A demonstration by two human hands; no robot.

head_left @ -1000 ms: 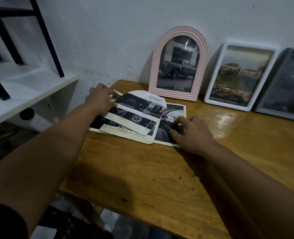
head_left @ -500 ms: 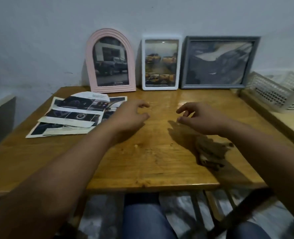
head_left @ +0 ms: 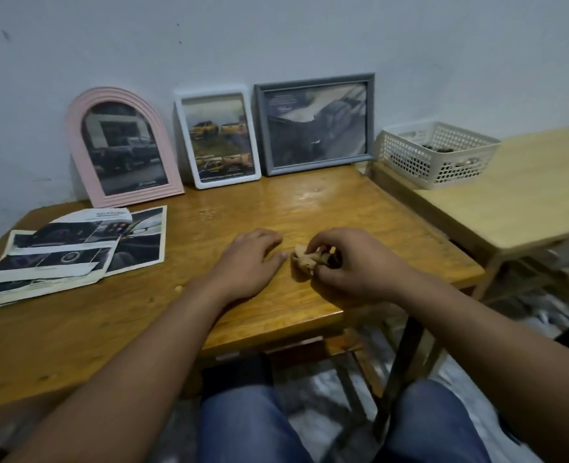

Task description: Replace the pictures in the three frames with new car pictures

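Observation:
Three frames lean on the wall at the table's back: a pink arched frame (head_left: 124, 147) with a dark truck picture, a white frame (head_left: 217, 139) with yellow cars, and a grey frame (head_left: 317, 123) with a dark picture. A pile of loose car pictures (head_left: 72, 253) lies at the left of the wooden table (head_left: 142, 312). My left hand (head_left: 248, 262) rests flat on the table near its middle, fingers relaxed. Just right of it, my right hand (head_left: 349, 262) grips a small crumpled brownish scrap (head_left: 304, 260) on the tabletop.
A white perforated basket (head_left: 436, 153) with small dark items stands on a lighter wooden side table (head_left: 526, 195) at the right. My blue-jeaned legs (head_left: 253, 426) show below the table's front edge.
Both hands left the pile of pictures at the left and came to the table's middle. My right hand now holds a crumpled scrap; my left hand has settled flat. The view swung right.

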